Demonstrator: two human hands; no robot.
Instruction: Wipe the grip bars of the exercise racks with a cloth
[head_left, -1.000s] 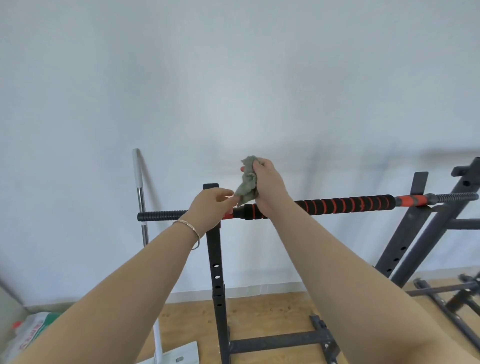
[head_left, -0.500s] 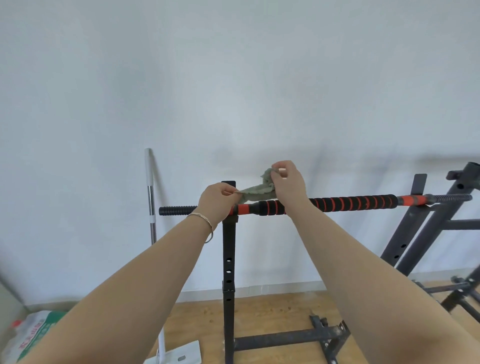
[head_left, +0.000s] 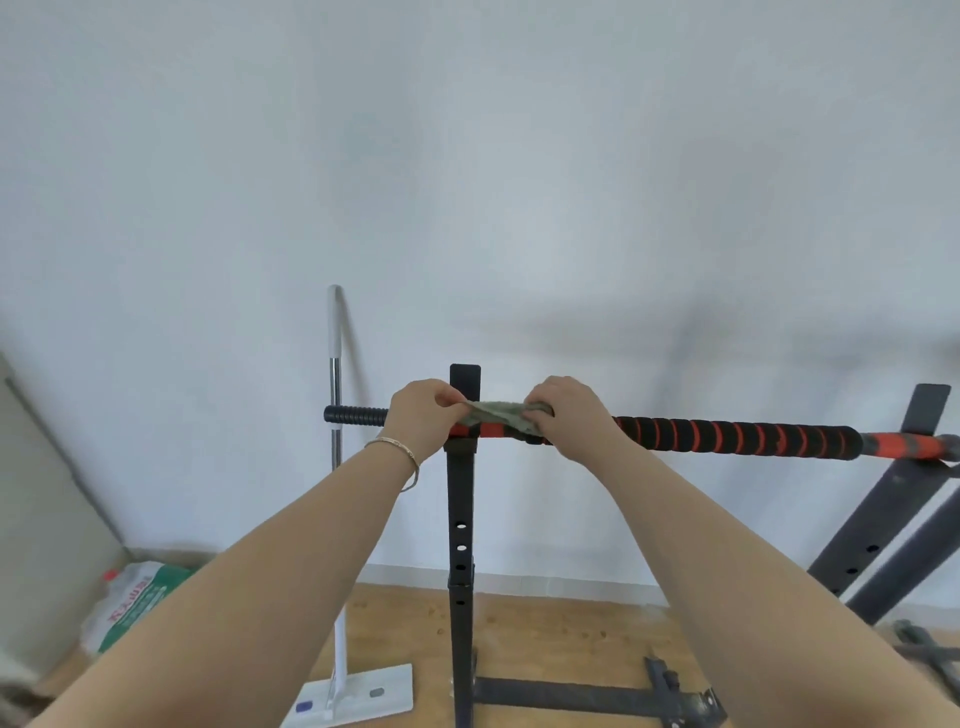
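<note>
Head view, centre: left hand (head_left: 423, 415) and right hand (head_left: 566, 415) pinch the cloth (head_left: 496, 413), newly spread along the grip bar (head_left: 727, 439) for wiping.

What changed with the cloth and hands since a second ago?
The green cloth, bunched up in the right hand before, is now pulled flat and lowered onto the grip bar, stretched between both hands. The left hand still pinches its left end. Bar, black post and mop stayed put.
</note>
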